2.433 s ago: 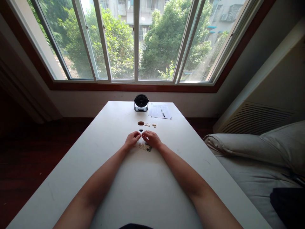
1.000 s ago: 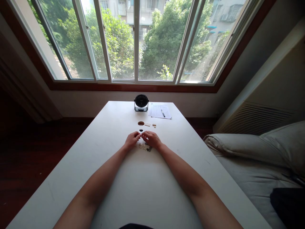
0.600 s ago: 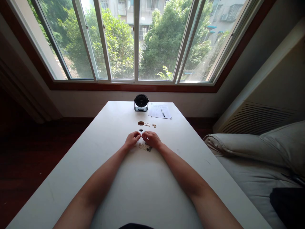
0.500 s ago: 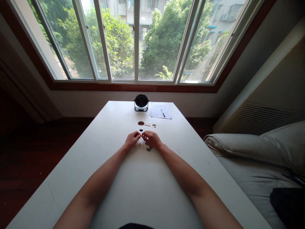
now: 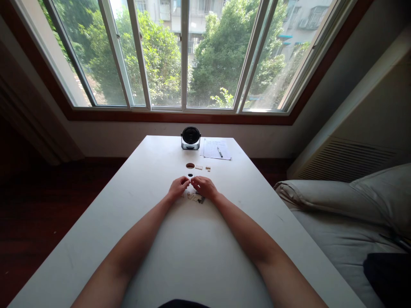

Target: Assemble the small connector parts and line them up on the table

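My left hand (image 5: 179, 187) and my right hand (image 5: 204, 186) meet over the white table (image 5: 192, 248), fingertips almost touching. Fingers of both are pinched together, and whatever they hold is too small to make out. Just beyond the fingertips shows a small round thing with a dark middle and a pale rim (image 5: 190, 175), partly hidden by the fingers. Nearer to me, between the wrists, lie small flat pieces (image 5: 195, 197), some beige and some dark. I cannot tell what kind they are.
Beyond my hands are a round hole (image 5: 190, 165) in the tabletop and small dotted cards (image 5: 199, 167). Farther back stand a black round device on a stand (image 5: 190, 137) and paper sheets (image 5: 212, 149) with a pen (image 5: 220, 152). A grey sofa (image 5: 334, 222) is at the right.
Both hands stay in nearly the same place, with only a slight shift at the fingertips. The things on the table have not visibly moved.
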A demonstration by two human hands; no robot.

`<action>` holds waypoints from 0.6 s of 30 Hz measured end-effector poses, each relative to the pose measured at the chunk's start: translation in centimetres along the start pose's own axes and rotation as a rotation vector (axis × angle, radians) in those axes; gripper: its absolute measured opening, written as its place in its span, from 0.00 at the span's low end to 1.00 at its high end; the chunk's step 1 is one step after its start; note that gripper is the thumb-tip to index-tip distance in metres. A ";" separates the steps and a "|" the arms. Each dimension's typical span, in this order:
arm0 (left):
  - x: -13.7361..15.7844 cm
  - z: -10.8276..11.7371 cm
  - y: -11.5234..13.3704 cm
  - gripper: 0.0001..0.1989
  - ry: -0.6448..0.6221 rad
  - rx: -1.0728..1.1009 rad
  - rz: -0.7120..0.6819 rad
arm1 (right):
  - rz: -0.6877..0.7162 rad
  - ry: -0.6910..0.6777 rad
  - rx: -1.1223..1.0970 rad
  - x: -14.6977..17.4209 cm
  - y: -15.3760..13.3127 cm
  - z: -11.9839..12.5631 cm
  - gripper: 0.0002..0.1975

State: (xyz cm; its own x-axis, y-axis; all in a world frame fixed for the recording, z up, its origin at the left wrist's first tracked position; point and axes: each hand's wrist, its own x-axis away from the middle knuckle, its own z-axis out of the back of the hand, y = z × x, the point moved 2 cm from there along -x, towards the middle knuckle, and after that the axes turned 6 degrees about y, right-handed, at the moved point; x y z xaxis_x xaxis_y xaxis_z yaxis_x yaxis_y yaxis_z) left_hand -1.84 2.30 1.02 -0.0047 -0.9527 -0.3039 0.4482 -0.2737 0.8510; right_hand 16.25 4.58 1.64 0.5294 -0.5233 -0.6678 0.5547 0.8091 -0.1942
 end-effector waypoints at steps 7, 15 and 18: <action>0.1 0.1 0.3 0.13 0.006 -0.005 -0.015 | -0.026 -0.022 0.016 0.1 0.3 -0.3 0.04; 0.2 0.2 0.6 0.13 0.007 -0.009 -0.012 | -0.039 -0.012 -0.009 0.1 0.1 -0.1 0.03; 0.1 0.1 0.5 0.14 0.002 0.005 -0.021 | -0.030 0.003 -0.025 0.1 0.0 0.0 0.03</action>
State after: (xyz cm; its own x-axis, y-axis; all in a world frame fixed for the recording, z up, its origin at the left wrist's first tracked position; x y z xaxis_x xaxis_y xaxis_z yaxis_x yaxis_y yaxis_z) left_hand -1.74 2.02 1.43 -0.0118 -0.9466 -0.3223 0.4432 -0.2939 0.8469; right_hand 16.29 4.57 1.58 0.5112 -0.5464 -0.6634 0.5540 0.7997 -0.2316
